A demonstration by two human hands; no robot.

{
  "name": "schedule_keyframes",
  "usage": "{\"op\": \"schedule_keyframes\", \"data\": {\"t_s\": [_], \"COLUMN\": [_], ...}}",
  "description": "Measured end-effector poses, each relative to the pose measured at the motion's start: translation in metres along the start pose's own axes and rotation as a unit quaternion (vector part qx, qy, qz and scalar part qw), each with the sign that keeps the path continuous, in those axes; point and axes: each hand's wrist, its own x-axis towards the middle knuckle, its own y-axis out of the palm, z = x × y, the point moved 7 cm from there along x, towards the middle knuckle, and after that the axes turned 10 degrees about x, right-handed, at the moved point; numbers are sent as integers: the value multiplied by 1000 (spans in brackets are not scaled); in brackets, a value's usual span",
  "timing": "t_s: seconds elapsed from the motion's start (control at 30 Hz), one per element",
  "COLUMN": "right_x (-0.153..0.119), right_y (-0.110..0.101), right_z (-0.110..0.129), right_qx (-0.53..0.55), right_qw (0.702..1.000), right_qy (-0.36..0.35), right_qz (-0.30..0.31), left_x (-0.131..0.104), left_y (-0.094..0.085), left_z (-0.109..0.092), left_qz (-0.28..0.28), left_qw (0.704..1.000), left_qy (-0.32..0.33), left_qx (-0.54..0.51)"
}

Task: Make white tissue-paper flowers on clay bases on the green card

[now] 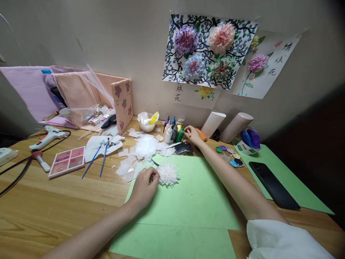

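A fluffy white paper flower (168,175) lies on a light green sheet of paper (199,201). At the flower's left edge, my left hand (147,184) has its fingers curled together, pinching the outer petals. My right hand (194,135) reaches to the back of the table, just right of a green paint bottle (180,134). Its fingers are bent and a little apart, and I see nothing held in them. Beside the green bottle stand a white bottle (168,136) and several other small paint bottles.
White paper squares (145,146) are heaped left of the bottles, near a clear bowl (147,122). Further left are brushes (104,158), a pink palette (67,162) and a glue gun (50,136). Paint caps (229,155) and a black phone (272,184) lie on the right.
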Motion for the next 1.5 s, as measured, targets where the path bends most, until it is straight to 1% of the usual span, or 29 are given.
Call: {"op": "schedule_keyframes", "data": {"t_s": [0.1,0.17,0.27,0.3,0.33,0.37,0.4,0.47,0.53,0.6,0.63,0.7,0.77,0.87,0.9,0.97,1.07,1.17,1.5], "right_x": [-5,-18,-57,-76,-95,-114,-131,-161,-184,-198,-202,-208,-215,-230,-234,-238,-239,-236,-227], "right_y": [-5,-14,-32,-39,-41,-40,-35,-19,-4,7,10,13,13,18,20,25,30,33,33], "right_z": [11,21,41,49,57,65,72,81,82,81,81,86,99,119,124,128,129,127,121], "right_qx": [3,12,46,93,134,165,192,244,284,293,288,262,225,144,117,67,10,-20,23], "right_qw": [1000,998,990,980,973,970,969,965,957,954,954,954,943,904,891,878,874,880,910], "right_qy": [-6,-13,-21,-35,-49,-56,-61,-65,-58,-62,-74,-126,-219,-362,-395,-430,-443,-433,-359], "right_qz": [-26,-64,-132,-170,-183,-170,-145,-70,-18,18,34,69,112,178,189,197,199,195,206], "left_x": [0,0,0,0,0,0,0,0,-1,-3,-4,-6,-6,-4,-3,-1,1,1,1], "left_y": [-1,-1,-2,-2,-2,-2,-2,-2,-3,-5,-6,-8,-8,-6,-6,-5,-5,-5,-7], "left_z": [-1,-1,-1,-1,-1,-1,-1,-3,-7,-12,-15,-20,-22,-18,-15,-10,-5,-4,-5], "left_qz": [-5,-7,-7,-7,-5,-3,0,4,4,-2,-7,-14,-15,-7,-5,-4,-4,-6,-18], "left_qw": [1000,1000,1000,1000,1000,1000,1000,1000,999,998,996,992,990,992,994,997,998,998,998], "left_qy": [3,5,7,7,6,6,6,15,36,68,86,120,137,120,107,82,62,59,62], "left_qx": [4,3,-2,-5,-9,-13,-16,-16,-7,7,15,31,41,33,26,9,-10,-14,-19]}}
